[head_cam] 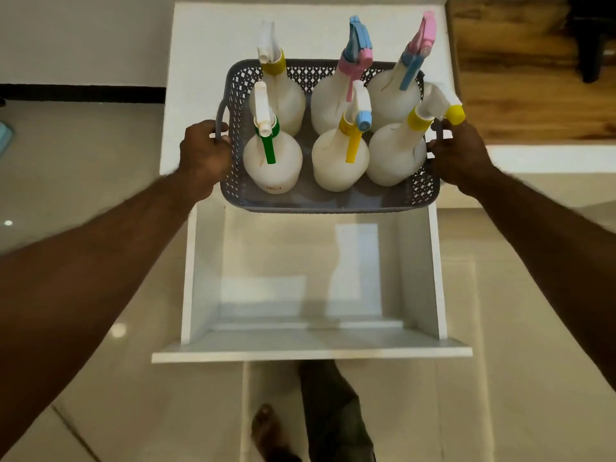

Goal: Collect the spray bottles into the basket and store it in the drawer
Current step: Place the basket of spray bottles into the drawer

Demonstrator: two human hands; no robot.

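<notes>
Fingers of the left hand (204, 151) and right hand (458, 151) curl round the handles of the grey basket (320, 203), holding six spray bottles (272, 161) between them, above the open drawer (310, 348).

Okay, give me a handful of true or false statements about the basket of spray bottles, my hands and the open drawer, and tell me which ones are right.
1. The grey basket holds six spray bottles. True.
2. The left hand and right hand each grip a side handle of the basket. True.
3. The drawer is pushed shut. False: it is pulled open, and its inside shows below the basket.
4. The front left bottle has a green trigger. True.
5. One bottle lies on its side in the basket. False: all six stand upright.
6. The basket already sits on the drawer's floor. False: it is over the drawer's back end, with most of the drawer floor bare in front of it.
</notes>
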